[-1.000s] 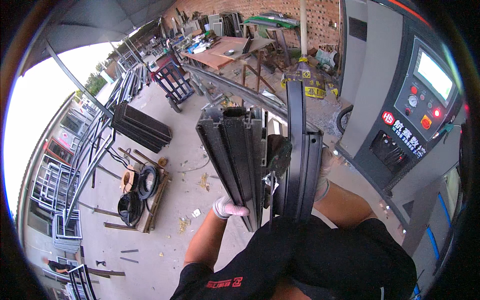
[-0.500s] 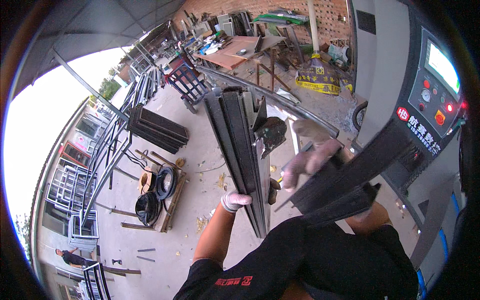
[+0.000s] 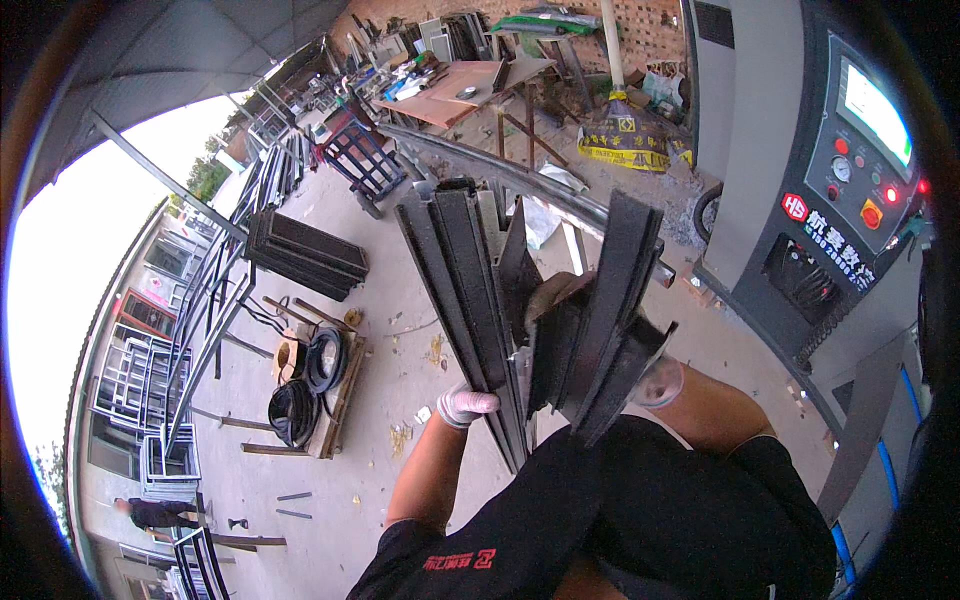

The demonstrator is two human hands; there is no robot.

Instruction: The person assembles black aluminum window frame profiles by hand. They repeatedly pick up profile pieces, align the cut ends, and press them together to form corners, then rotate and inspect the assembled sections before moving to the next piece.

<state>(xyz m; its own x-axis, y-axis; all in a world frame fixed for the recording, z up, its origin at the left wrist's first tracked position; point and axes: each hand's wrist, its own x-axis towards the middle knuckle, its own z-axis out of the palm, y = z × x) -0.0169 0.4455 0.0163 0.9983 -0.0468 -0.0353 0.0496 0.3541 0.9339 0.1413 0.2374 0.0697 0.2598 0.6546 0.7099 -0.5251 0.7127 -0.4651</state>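
My left hand (image 3: 468, 405), in a pale work glove, is closed round the lower part of a dark metal profile bundle (image 3: 462, 290), thumb across its front. The bundle stands slanted before me, its upper end leaning left. Another dark grooved profile (image 3: 618, 290) is held up close beside it on the right. My right hand (image 3: 660, 383), gloved and partly blurred, is behind that piece near its lower right side. Its fingers are mostly hidden by the metal. The two lots of profile nearly meet at the bottom and spread apart at the top.
At right stands a grey machine with a lit control panel (image 3: 870, 150). Behind lie a long metal rail (image 3: 500, 178) and a board-topped table (image 3: 440, 100). To the left are stacked dark profiles (image 3: 305, 250), a pallet with black coils (image 3: 325, 362), and leaning frames (image 3: 130, 370). A person (image 3: 160, 513) stands far left.
The right-hand profile has swung from slanting across the right to upright, against the left bundle. My right hand has moved down behind it. My left hand keeps its hold.
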